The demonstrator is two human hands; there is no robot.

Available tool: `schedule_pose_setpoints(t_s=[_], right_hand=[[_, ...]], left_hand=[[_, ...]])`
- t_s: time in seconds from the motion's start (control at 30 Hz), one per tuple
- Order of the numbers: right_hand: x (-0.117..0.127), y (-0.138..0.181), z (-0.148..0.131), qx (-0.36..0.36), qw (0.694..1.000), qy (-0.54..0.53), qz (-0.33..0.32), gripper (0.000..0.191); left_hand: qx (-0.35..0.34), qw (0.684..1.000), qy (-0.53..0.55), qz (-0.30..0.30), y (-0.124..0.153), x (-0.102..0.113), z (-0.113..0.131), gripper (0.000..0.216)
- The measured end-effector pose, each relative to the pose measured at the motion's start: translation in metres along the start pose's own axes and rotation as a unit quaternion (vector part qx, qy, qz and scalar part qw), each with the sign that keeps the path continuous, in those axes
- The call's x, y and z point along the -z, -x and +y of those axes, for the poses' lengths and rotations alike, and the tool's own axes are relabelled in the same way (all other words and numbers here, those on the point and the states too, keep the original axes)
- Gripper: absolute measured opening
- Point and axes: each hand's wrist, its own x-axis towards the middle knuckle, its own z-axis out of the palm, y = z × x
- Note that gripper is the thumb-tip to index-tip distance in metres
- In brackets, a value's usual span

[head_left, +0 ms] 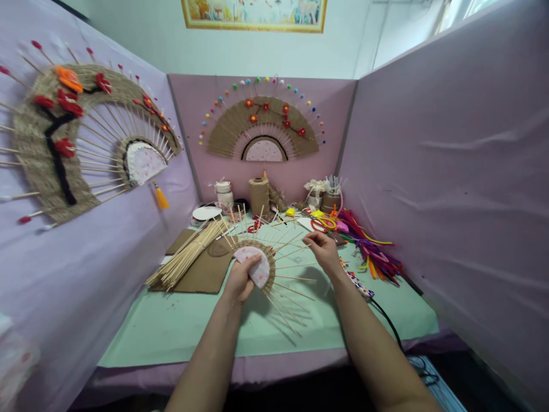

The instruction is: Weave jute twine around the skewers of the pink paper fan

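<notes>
My left hand point(240, 280) is closed on the pink-patterned hub point(256, 268) of a half-made fan, thumb pressed on its face. Thin wooden skewers point(291, 286) radiate from the hub, and a narrow band of jute twine point(265, 256) is woven round them. My right hand point(322, 250) sits at the fan's upper right edge, fingers pinched together near the skewer tips, seemingly on a strand of twine too thin to make out. The fan is held just above the green table mat point(180, 326).
A bundle of loose skewers point(189, 257) lies on brown cardboard point(206, 272) at left. A twine spool point(259, 195), jars, scissors point(322, 222) and coloured pipe cleaners point(371, 249) stand behind and right. Finished fans point(262, 129) hang on the purple partition walls. A black cable point(388, 320) runs off right.
</notes>
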Motion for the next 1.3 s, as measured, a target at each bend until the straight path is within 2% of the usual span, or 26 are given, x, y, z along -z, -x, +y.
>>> schedule_pose_setpoints(t_s=[0.2, 0.33, 0.47, 0.53, 0.6, 0.7, 0.8, 0.97, 1.07, 1.17, 1.3], right_hand=[[0.006, -0.001, -0.003, 0.01, 1.0, -0.026, 0.003, 0.021], [0.007, 0.001, -0.006, 0.007, 0.999, -0.038, -0.004, 0.02], [0.005, 0.002, -0.008, -0.007, 0.999, -0.021, -0.027, 0.022], [0.002, 0.004, -0.008, -0.038, 0.997, 0.006, -0.071, 0.023], [-0.003, 0.007, -0.008, -0.08, 0.984, 0.036, -0.152, 0.024], [-0.011, 0.015, -0.009, -0.133, 0.944, 0.043, -0.297, 0.025], [-0.015, 0.02, -0.014, -0.154, 0.911, 0.032, -0.382, 0.026], [-0.011, 0.022, -0.026, -0.146, 0.892, 0.01, -0.427, 0.028], [-0.01, 0.022, -0.029, -0.162, 0.871, -0.008, -0.464, 0.031], [-0.012, 0.023, -0.029, -0.163, 0.851, -0.019, -0.499, 0.035], [-0.014, 0.023, -0.025, -0.144, 0.844, -0.018, -0.516, 0.04]], left_hand=[[0.024, 0.998, -0.051, -0.014, -0.002, 0.003, -0.001, 0.02], [0.022, 0.999, -0.039, 0.001, -0.004, 0.004, 0.0, 0.019], [-0.008, 1.0, 0.006, 0.03, -0.005, 0.002, 0.004, 0.017], [-0.021, 0.998, 0.034, 0.046, -0.005, 0.001, 0.005, 0.016], [-0.03, 0.996, 0.059, 0.061, -0.006, 0.001, 0.006, 0.015], [-0.038, 0.993, 0.092, 0.06, -0.005, 0.0, 0.007, 0.013], [-0.037, 0.992, 0.115, 0.047, -0.003, -0.002, 0.008, 0.012], [-0.025, 0.99, 0.137, 0.028, 0.002, -0.004, 0.008, 0.011], [-0.019, 0.989, 0.145, -0.005, 0.004, -0.006, 0.007, 0.011], [0.005, 0.99, 0.133, -0.043, 0.005, -0.006, 0.005, 0.014], [0.01, 0.991, 0.127, -0.049, 0.005, -0.006, 0.003, 0.014]])
